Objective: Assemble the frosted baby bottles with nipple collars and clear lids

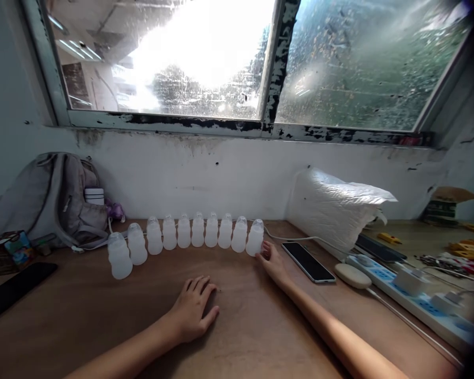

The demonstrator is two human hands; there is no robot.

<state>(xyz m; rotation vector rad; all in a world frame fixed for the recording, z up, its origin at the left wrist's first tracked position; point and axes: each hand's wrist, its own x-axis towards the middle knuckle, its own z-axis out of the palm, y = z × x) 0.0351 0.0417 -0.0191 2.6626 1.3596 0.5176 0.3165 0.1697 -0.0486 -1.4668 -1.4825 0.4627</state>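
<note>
Several frosted white bottles with clear caps stand upright in a curved row across the wooden table. The leftmost bottle [119,257] is nearest the front, and the rightmost bottle [255,238] ends the row. At the lower right side of that last bottle is my right hand [273,263], its fingers curled against it. My left hand [194,309] lies on the table in front of the row's middle, palm down with fingers spread, touching no bottle.
A phone [308,262] lies right of my right hand, with a round white pad [353,275] and a power strip [408,295] beyond. A white padded bag [335,208] leans on the wall. At left are a backpack [39,195] and a black phone [16,289].
</note>
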